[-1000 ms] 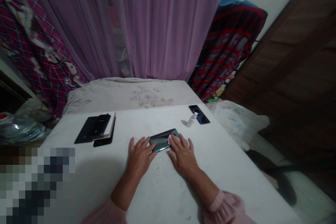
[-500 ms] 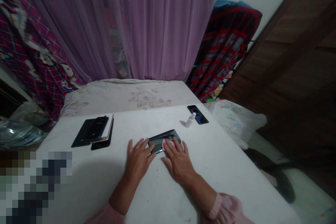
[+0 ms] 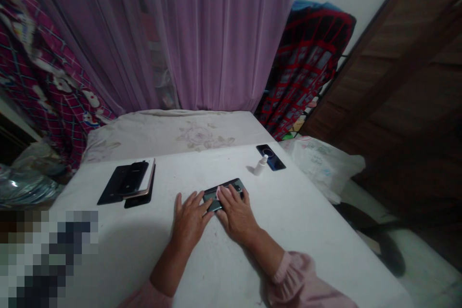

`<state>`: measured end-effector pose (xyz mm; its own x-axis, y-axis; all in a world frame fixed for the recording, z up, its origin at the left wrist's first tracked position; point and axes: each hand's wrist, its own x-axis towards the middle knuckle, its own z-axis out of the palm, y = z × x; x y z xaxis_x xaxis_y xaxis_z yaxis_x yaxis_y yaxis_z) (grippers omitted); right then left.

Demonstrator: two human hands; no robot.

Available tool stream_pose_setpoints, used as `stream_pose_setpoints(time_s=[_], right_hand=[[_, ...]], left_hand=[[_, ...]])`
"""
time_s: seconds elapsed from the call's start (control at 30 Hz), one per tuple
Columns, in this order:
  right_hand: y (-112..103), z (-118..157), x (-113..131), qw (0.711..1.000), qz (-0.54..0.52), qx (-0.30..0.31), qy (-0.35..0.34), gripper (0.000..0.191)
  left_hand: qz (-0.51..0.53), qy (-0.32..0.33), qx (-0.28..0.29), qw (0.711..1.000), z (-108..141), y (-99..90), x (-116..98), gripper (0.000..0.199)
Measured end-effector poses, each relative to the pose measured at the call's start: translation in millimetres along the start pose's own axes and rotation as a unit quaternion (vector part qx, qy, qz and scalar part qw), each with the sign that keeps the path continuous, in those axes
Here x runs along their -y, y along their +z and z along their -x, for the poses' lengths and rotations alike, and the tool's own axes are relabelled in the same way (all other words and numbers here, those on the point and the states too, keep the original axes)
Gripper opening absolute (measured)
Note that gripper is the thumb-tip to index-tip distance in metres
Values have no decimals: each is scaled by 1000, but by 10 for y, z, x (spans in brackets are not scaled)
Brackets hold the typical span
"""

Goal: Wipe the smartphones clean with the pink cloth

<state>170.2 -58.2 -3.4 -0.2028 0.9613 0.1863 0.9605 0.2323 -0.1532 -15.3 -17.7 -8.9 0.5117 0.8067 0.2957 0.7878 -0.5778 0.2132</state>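
Left grip (image 3: 189, 220) clamped on dark phone (image 3: 211, 196), right grip (image 3: 237, 217) closed over pink cloth (image 3: 218, 193), white bottle (image 3: 259, 168) standing beyond, contents hidden

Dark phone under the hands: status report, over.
Left hand on left end of dark phone. Right hand holding pink cloth against it. Nothing visibly in the way; white bottle stands apart.

Home room, seemingly: purple curtains (image 3: 231, 38), floral cloth (image 3: 200, 134), cartoon-print fabric (image 3: 59, 82), slatted wooden panel (image 3: 393, 86).
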Motion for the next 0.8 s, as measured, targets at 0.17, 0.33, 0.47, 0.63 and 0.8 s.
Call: stream_pose_setpoints(time_s=[0.17,0.33,0.47,0.63,0.8], right_hand=[[-118,100,-275,999,9,27,39,50],[-157,-160,-450,995,24,38,84,48],[-173,-90,-445,998,15,26,63,46],[-207,125,-306,999,-13,3,36,37],[-222,104,-188,999,-52,-4,14,29]], left_hand=[[1,-3,7,1000,-7,2,-1,30],[-3,0,1,1000,-11,-25,-4,29],[-21,-7,-3,1000,-39,-107,46,29],[-40,-45,-9,998,-308,-174,190,26],[-52,-113,-14,992,-691,-142,240,20]])
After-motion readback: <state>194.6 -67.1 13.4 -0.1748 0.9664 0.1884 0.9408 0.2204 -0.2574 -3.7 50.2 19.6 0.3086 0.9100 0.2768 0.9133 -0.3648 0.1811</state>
